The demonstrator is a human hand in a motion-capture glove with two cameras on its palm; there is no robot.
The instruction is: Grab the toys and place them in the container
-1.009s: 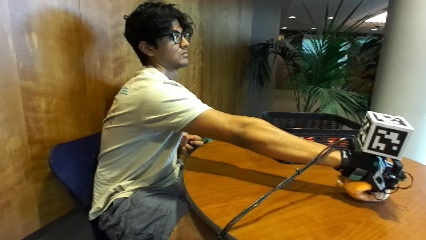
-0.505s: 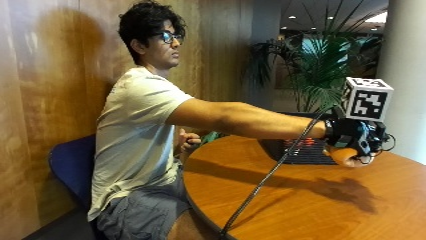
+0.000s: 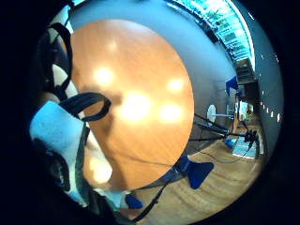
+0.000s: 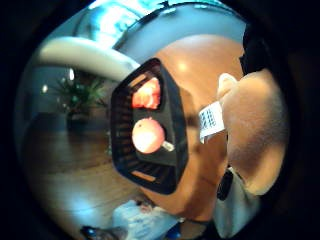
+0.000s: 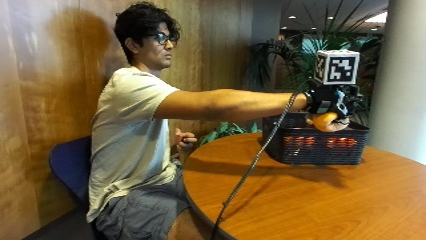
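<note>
I sat with my right arm stretched straight out at shoulder height, my gloved right hand (image 5: 327,107) curled around something. My bare left hand (image 5: 184,140) rested near my lap, fingers loosely bent.

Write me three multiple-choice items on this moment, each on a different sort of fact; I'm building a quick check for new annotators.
1. Where is the gloved right hand?
A. above the black basket
B. flat on the table
C. in the person's lap

2. How many toys already lie in the basket?
A. none
B. two
C. five

3. What is the hand doing?
A. hanging idle
B. holding an orange toy
C. pressing the table

Answers: 1 A, the outside view shows it over the basket's rim. 2 B, the thumb-side palm view shows two reddish toys inside. 3 B, the toy sits under its fingers.
</note>
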